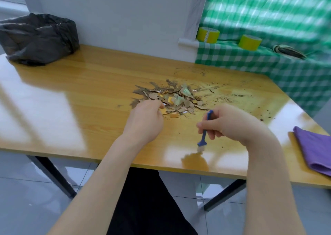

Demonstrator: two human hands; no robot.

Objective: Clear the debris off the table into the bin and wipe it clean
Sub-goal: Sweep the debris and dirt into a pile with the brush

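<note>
A heap of debris (172, 98), torn cardboard, paper scraps and dirt, lies in the middle of the wooden table (80, 98). Loose dirt specks (238, 98) spread to its right. My left hand (146, 120) sits at the heap's near left edge with fingers curled; whether it holds scraps I cannot tell. My right hand (231, 122) grips a small blue brush (204, 136), bristles down on the table near the front edge. The bin (37, 37), lined with a black bag, stands at the table's far left corner.
A folded purple cloth (313, 150) lies at the table's right front edge. To the right, a surface with a green checked cloth (250, 59) carries two yellow tape rolls (207, 35) and a dark striped object (288, 51). A white wall rises behind the table.
</note>
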